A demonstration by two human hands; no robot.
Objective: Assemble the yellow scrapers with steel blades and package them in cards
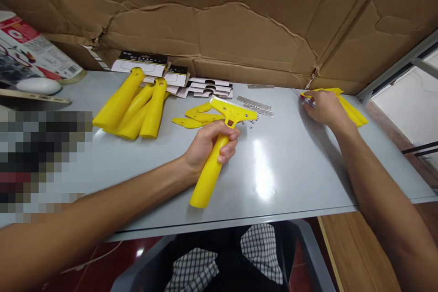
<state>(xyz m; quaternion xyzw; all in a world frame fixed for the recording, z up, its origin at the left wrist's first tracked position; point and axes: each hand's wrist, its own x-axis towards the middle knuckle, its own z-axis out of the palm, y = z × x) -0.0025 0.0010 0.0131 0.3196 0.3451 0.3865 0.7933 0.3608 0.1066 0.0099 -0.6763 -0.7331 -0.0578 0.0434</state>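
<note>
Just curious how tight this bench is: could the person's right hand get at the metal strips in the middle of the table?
Probably yes: the right hand lies close to the metal strips, with only bare grey tabletop between them.

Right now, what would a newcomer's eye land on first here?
The bright yellow plastic scraper gripped in the left hand over the grey table stands out first. Behind it on the left lies a pile of matching yellow handles, and the right hand is at the far right beside more yellow pieces.
</note>
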